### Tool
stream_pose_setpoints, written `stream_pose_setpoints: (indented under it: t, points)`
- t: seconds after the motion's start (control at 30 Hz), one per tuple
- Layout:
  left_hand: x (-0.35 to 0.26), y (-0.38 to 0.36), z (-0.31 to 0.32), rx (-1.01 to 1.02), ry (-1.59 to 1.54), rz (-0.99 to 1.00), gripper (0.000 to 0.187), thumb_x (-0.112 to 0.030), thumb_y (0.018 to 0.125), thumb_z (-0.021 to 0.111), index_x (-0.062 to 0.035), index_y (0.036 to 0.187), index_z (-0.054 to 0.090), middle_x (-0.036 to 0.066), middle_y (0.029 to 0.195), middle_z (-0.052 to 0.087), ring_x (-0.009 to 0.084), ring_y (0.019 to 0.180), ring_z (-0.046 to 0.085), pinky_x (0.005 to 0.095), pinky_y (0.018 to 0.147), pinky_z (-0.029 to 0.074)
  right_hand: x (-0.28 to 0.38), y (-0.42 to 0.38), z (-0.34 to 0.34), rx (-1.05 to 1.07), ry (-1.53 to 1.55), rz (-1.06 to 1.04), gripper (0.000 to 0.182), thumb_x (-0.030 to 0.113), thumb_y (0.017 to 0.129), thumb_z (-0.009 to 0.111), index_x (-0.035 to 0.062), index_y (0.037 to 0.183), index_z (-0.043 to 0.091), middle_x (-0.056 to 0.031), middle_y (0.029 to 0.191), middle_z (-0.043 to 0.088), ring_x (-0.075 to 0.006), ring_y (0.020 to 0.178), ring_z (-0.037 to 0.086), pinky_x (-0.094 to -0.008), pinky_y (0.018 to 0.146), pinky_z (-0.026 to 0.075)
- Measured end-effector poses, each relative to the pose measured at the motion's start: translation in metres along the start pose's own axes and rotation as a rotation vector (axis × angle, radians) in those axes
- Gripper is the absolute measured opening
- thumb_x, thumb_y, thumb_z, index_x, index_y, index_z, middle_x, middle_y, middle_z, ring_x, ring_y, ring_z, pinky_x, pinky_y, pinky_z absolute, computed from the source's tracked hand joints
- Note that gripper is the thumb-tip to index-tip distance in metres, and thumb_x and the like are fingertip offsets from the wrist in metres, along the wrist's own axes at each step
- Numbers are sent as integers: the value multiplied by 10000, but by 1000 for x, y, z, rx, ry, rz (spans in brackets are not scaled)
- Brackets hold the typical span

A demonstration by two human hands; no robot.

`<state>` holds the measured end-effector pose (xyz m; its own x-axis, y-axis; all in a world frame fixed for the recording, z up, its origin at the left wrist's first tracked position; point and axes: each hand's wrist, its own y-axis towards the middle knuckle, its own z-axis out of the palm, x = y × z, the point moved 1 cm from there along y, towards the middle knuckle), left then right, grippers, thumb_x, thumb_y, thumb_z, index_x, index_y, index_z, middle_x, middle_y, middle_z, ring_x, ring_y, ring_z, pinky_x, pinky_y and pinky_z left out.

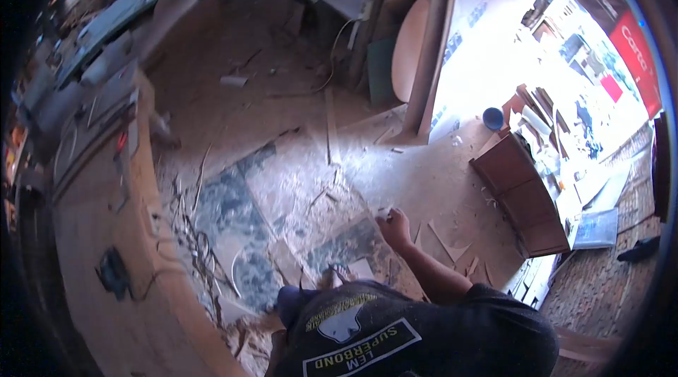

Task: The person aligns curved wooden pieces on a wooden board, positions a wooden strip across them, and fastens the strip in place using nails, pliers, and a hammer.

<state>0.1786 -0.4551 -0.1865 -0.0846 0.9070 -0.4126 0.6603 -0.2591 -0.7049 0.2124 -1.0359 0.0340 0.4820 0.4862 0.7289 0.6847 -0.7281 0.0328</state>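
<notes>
My right hand (395,229) is stretched out in front of my body, its fingers closed round a small white object (383,213) whose kind I cannot make out. Beneath it lies a floor of dusty tiles (342,244), littered with scraps. Only a bit of my left arm (278,346) shows beside my dark printed T-shirt (424,338); the left hand itself is hidden.
A long wooden workbench (92,264) runs along the left, with a dark tool (113,272) on it. Wood strips and offcuts (205,257) litter the floor beside it. To the right stand a brown wooden cabinet (519,193) and a blue bucket (493,118). A post (429,59) rises ahead.
</notes>
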Motion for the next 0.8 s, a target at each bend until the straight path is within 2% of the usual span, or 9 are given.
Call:
stream_pose_setpoints:
  t: [0.23,0.33,0.4,0.47,0.57,0.67,0.73,0.77,0.8]
  points:
    - [-186,155,-127,-90,-456,67,288,-339,838,748,-125,1029,773,136,864,739,248,809,716,392,758,554,-58,85,-22,-211,92,233,269,196,825,774,-1,1002,725,-168,908,710,-271,816,708,-386,742,540]
    - [-204,252,-159,-124,-167,79,286,-368,830,747,-149,1010,783,112,880,747,247,801,716,374,763,554,-54,130,-31,-242,78,315,261,179,825,776,-10,996,721,-155,895,718,-252,808,709,-379,738,542]
    - [-231,290,-184,-106,-7,324,311,-427,824,726,-157,964,787,109,898,751,270,842,722,384,763,556,-46,164,-37,-285,86,324,254,157,820,779,-15,996,719,-148,875,720,-245,784,706,-371,726,541]
    - [-265,331,-208,50,106,44,281,-424,868,678,-178,954,783,106,937,755,279,867,726,398,765,559,-50,204,-44,-335,78,342,250,145,813,789,-15,991,720,-133,855,726,-225,767,701,-357,717,541]
    - [-325,382,-252,296,558,288,279,-421,898,640,-183,950,777,107,968,757,294,897,732,433,791,562,-72,265,-43,-445,137,422,243,132,818,798,-16,996,724,-97,838,734,-190,756,694,-328,712,540]
    - [-407,439,-307,381,1130,821,283,-410,928,613,-176,940,771,114,990,756,315,894,731,458,801,562,-78,332,-53,-471,235,501,226,111,845,790,-20,1021,739,-39,846,733,-123,769,668,-280,717,530]
    - [-470,490,-340,238,709,360,269,-365,934,607,-145,931,763,125,1000,750,346,889,720,473,795,565,-46,387,-75,-489,227,500,220,94,848,787,-21,1031,745,-31,847,730,-109,770,657,-267,719,524]
    - [-494,529,-352,145,614,364,259,-344,935,600,-139,940,759,129,1019,747,351,885,717,476,795,568,-41,419,-81,-524,273,482,237,135,838,798,-24,1009,753,-43,840,734,-104,763,641,-273,715,517]
    - [-524,554,-366,32,793,609,267,-363,911,629,-131,933,759,132,1023,747,355,882,716,470,798,566,-28,453,-93,-506,220,463,250,159,839,795,-27,1000,753,-47,827,729,-108,756,634,-281,711,514]
